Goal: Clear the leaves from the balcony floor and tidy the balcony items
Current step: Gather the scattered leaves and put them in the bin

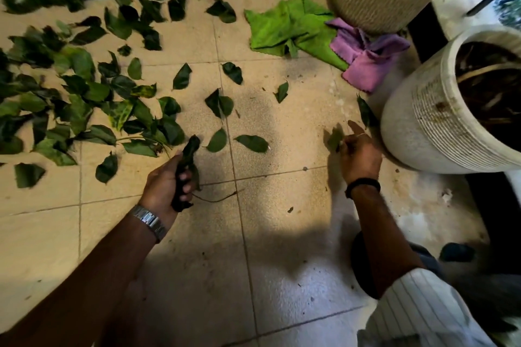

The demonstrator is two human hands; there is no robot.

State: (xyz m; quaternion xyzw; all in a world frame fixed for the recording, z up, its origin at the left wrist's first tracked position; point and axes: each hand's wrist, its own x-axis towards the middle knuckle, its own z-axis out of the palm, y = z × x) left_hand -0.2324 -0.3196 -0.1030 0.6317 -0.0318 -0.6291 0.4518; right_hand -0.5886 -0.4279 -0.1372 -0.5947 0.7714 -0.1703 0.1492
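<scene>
- Head view: leaves (84, 87) lie scattered over the tiled floor's (282, 234) left half.
- Left hand (169, 183), fingers curled, grips a dark bunch of leaves (187, 160).
- Green cloth (284, 25) and purple cloth (366, 56) lie near the far edge.
- Right hand (359, 153) pinches 1 leaf (335, 139), forefinger extended, beside a ribbed white pot (431, 127).

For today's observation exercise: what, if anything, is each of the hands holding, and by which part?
The left hand grips a bunch of dark leaves around its lower half. The right hand pinches a single leaf by its lower edge; blur hides the exact spot.
</scene>
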